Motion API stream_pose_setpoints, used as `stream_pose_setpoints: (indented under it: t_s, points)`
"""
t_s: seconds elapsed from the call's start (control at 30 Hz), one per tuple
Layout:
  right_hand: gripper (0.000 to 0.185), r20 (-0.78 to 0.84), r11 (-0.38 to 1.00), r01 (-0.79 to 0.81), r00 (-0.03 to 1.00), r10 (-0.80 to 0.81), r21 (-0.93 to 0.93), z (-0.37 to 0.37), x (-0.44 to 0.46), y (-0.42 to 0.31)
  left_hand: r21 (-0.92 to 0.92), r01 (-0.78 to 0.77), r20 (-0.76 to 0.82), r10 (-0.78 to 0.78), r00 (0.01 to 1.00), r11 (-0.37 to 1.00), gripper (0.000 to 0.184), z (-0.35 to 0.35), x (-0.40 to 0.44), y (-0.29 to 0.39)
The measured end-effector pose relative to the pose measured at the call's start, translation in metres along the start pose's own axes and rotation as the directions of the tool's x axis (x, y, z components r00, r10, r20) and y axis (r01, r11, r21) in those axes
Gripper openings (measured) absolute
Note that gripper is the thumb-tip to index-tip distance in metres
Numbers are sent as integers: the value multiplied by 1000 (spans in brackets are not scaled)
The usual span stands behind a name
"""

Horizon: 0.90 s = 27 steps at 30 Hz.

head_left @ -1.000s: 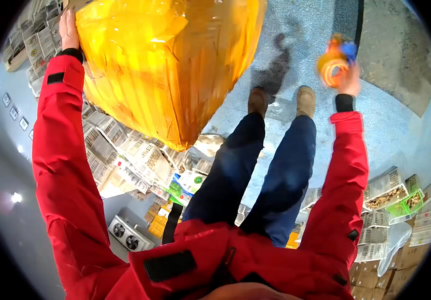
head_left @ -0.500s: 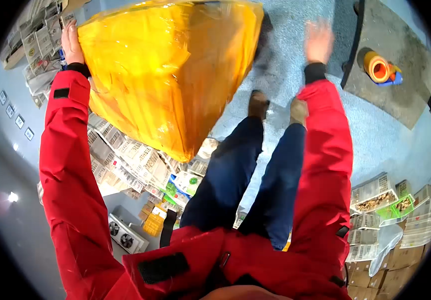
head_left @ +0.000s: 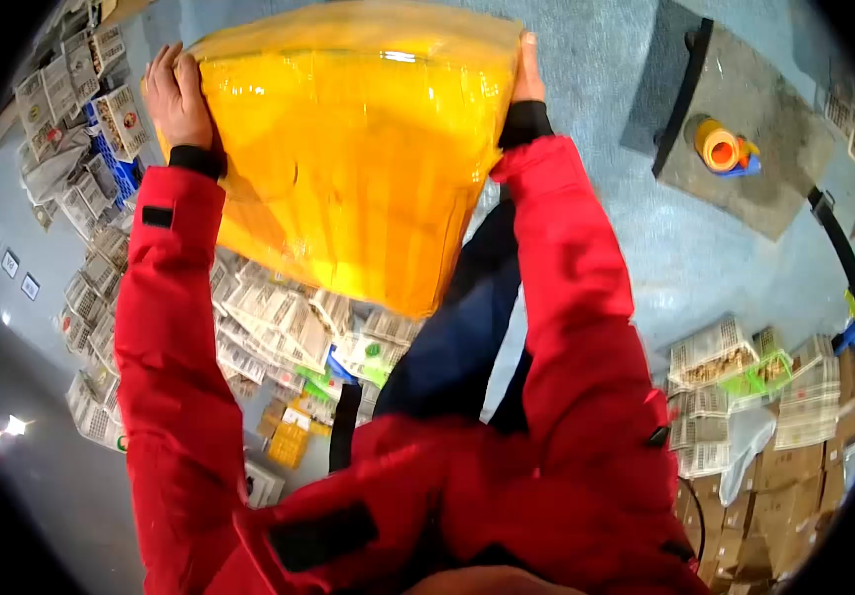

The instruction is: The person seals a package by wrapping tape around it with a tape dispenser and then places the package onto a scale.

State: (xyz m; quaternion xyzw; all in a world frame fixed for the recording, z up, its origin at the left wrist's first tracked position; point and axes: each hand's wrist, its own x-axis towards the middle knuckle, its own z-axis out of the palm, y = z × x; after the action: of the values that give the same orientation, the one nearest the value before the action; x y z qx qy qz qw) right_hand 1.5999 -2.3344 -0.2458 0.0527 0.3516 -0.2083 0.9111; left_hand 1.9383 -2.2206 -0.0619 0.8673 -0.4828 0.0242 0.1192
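Observation:
A large box wrapped in shiny yellow tape (head_left: 348, 159) fills the upper middle of the head view, its lower end narrowing near my legs. My left hand (head_left: 179, 99) lies against its upper left edge, fingers pointing up along the side. On the opposite side, my right hand (head_left: 528, 74) presses the upper right edge, its fingers partly hidden by the box. The box is held between both hands. Its underside is out of sight, so I cannot tell whether it touches anything below.
A grey platform cart (head_left: 744, 149) stands on the blue floor (head_left: 596, 188) at the right, carrying an orange tape roll (head_left: 718, 147). White crates (head_left: 710, 357) and cardboard boxes (head_left: 784, 496) are at lower right. Many more white crates (head_left: 279, 312) line the left.
My right hand has come left from open air onto the box's right side. The box has turned, showing its broad face more squarely. My left hand still touches its left side.

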Motion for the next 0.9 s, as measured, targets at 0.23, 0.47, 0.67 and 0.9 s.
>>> stream_pose_setpoints:
  t_s: [0.23,0.47,0.67,0.9]
  points:
    - [58,-71,987,53,997,-42,155,-76,-20,91,54,36,-19,-35,999,998,41,6,-1,-12]
    - [53,-204,999,-38,978,34,-12,-69,-45,75,43,145,-7,-145,989,988,41,-1,-16,1]
    - [52,-137,566,-81,989,-56,-820,-77,-1,-21,14,21,84,-22,996,1000,32,-6,-8,44]
    - [55,147,-107,139,986,-73,-984,-34,20,-30,13,-91,236,86,968,996,49,-8,6,119]
